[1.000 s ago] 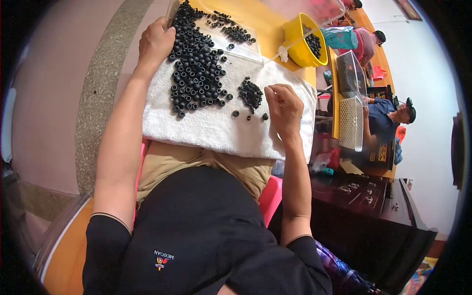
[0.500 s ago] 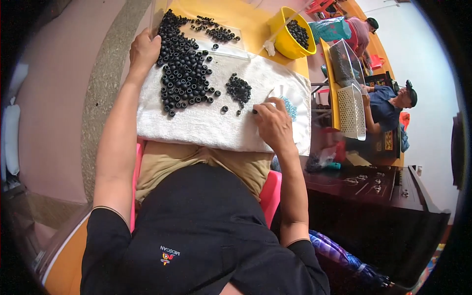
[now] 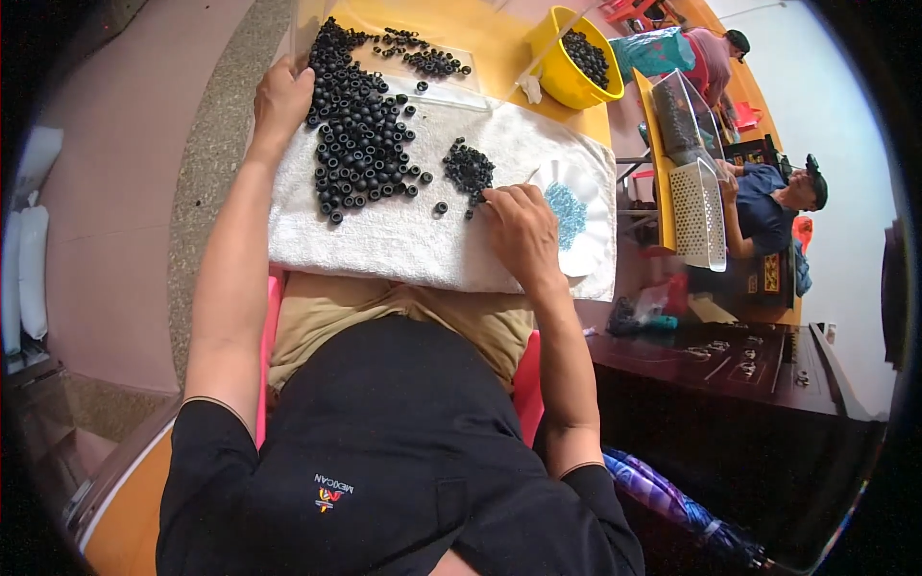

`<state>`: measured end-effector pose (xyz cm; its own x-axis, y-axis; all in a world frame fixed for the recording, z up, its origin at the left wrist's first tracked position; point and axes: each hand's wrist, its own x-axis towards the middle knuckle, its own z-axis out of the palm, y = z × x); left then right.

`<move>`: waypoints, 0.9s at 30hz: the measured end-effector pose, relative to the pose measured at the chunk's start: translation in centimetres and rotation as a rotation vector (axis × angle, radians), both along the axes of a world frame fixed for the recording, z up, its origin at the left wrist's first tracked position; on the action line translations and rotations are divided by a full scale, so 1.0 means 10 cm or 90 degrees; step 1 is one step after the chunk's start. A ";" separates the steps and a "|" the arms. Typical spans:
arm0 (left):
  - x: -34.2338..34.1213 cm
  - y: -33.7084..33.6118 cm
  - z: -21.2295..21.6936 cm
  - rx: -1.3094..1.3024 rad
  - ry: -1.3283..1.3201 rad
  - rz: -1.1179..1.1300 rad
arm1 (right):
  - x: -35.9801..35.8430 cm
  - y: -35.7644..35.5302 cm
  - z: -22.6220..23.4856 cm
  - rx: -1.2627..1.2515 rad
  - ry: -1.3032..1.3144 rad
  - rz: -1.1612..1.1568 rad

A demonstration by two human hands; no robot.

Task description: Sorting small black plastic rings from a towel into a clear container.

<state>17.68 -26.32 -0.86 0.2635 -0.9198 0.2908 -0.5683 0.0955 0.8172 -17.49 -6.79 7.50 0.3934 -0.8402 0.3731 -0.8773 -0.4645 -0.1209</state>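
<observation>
Centrally, a white towel (image 3: 403, 240) is spread over a yellow table (image 3: 499, 38) in front of the seated person. A big heap of black rings (image 3: 360, 144) is piled on the towel's left half, and a small heap (image 3: 469, 168) lies just to its right, with a few loose rings between them. The left hand (image 3: 280, 96) is laid at the left edge of the big heap, fingers curled against the rings; nothing is seen to be held in it. The right hand (image 3: 519, 226) is set on the towel just below the small heap, its fingertips drawn together at the heap's lower edge; whether a ring is pinched there cannot be told, since the fingers are small and partly hidden. Beside that hand, a white plate (image 3: 595, 206) carrying small blue pieces (image 3: 567, 211) is placed. A yellow bucket (image 3: 567, 82) of more rings is stood farther back.
</observation>
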 end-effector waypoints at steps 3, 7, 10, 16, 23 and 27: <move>-0.10 0.05 0.09 0.002 0.011 0.000 | -0.01 0.12 0.02 -0.022 -0.005 0.002; 0.01 0.01 0.03 -0.023 0.019 0.001 | 0.09 0.14 0.03 -0.033 0.008 0.050; -0.01 -0.01 -0.02 -0.035 0.029 -0.008 | 0.04 0.07 -0.04 -0.044 0.025 0.051; -0.03 0.00 -0.02 -0.031 0.035 0.001 | 0.14 0.04 -0.04 -0.053 0.018 0.029; -0.04 0.01 0.02 -0.018 0.016 -0.003 | 0.42 0.05 -0.04 -0.023 0.039 0.015; -0.05 0.00 0.04 -0.020 0.030 0.009 | 0.29 -0.05 -0.20 -0.062 0.041 -0.021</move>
